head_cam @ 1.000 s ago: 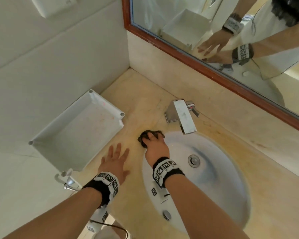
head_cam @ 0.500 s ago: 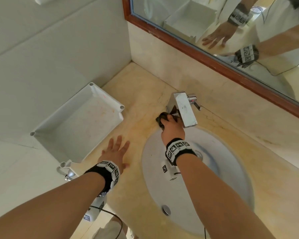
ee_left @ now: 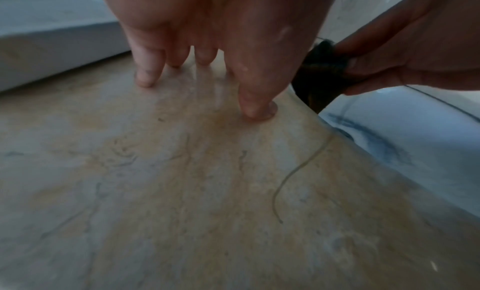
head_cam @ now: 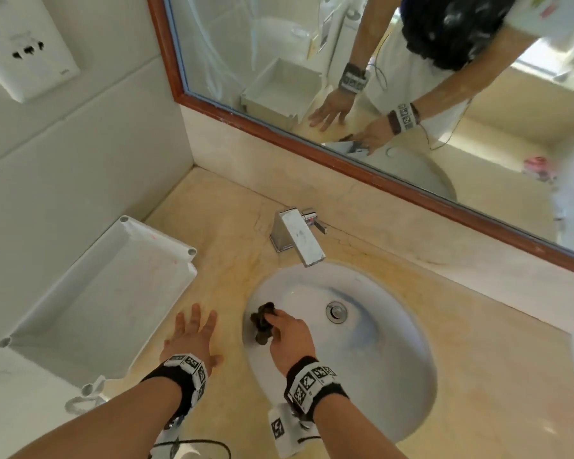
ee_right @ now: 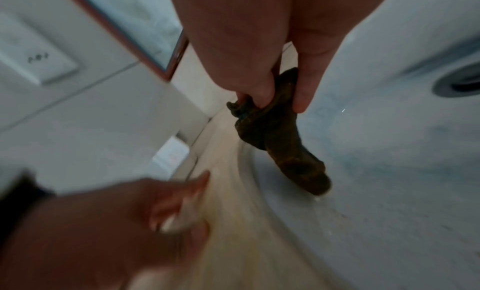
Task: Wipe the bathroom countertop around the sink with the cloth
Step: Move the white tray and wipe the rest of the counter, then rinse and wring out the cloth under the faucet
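Head view: the dark cloth (head_cam: 262, 323) was seen bunched in the right hand (head_cam: 290, 339), fingers curled round it, at the near-left rim of the sink (head_cam: 388, 402), partly over the basin edge. That hold was judged to suit dragging the wad along the seam between basin and countertop (head_cam: 226, 260). The left hand (head_cam: 193, 336) was laid flat on the countertop just left of the sink, fingers spread and straight, nothing held; a bracing role was assumed. A white tray (head_cam: 106, 293) was noted further left against the wall, the faucet (head_cam: 297, 236) at the far side of the sink, the mirror (head_cam: 345, 77) behind it

Left wrist view: fingertips (ee_left: 145, 77) were shown pressed on the marble, hand unclenched. The cloth (ee_left: 319, 75) was seen just right of them, pinched by the right hand (ee_left: 405, 54) at the basin edge. A thin hair-like strand (ee_left: 298, 171) was noted on the near countertop, not yet wiped away

Right wrist view: the cloth (ee_right: 280, 134) was held between thumb and fingers (ee_right: 259, 85), its lower end hanging down to the white basin wall; contact could not be confirmed. The left hand (ee_right: 109, 222) was blurred. The drain (ee_right: 462, 83) was visible at right
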`<state>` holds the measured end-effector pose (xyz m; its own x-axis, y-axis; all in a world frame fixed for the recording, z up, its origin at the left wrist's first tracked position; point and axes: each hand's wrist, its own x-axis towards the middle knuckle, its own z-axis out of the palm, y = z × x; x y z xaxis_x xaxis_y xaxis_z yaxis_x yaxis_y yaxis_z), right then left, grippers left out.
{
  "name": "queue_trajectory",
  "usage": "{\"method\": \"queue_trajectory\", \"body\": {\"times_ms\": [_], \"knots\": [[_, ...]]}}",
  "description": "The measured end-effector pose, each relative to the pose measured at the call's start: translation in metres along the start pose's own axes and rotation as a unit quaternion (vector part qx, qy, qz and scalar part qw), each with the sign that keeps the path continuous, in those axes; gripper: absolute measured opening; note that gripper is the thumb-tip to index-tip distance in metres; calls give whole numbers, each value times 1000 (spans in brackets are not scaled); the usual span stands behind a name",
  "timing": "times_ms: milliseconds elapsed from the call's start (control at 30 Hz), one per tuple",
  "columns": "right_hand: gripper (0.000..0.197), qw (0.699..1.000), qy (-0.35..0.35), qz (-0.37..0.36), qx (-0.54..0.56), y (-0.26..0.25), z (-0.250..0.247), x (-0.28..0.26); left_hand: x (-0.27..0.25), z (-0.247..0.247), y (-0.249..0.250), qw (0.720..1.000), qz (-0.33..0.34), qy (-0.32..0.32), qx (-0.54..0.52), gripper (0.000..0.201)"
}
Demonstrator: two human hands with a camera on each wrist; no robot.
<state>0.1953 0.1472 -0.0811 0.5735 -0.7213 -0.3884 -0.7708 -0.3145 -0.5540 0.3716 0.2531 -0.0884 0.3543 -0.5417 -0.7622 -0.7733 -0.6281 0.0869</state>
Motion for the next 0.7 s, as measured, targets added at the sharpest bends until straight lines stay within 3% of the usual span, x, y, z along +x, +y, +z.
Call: {"method": "queue_trajectory", "body": {"times_ms": [67, 200, 333, 433, 567, 633, 700], "knots": [[41, 992, 48, 56, 104, 1, -22, -14, 0, 1, -2, 1000, 8, 9, 2, 96], [32, 946, 118, 148, 264, 0, -63, -38, -3, -2, -3, 998, 28, 31, 35, 95], [27, 864, 152, 177, 447, -3, -95, -66, -15, -31, 16, 998, 53, 6, 25, 84], [28, 790, 169, 176, 563, -10, -110, -82, -26, -51, 49, 979, 156, -1, -130, 65], [27, 728, 176, 147, 647, -14, -116, -89, -43, -74, 106, 861, 226, -83, -448, 38], [26, 716, 179, 135, 661, -12, -119, -90, -55, -84, 128, 793, 205, -174, -547, 33], [22, 725, 181, 133, 651, -8, -122, -89, -63, -89, 142, 738, 210, -242, -594, 31]]}}
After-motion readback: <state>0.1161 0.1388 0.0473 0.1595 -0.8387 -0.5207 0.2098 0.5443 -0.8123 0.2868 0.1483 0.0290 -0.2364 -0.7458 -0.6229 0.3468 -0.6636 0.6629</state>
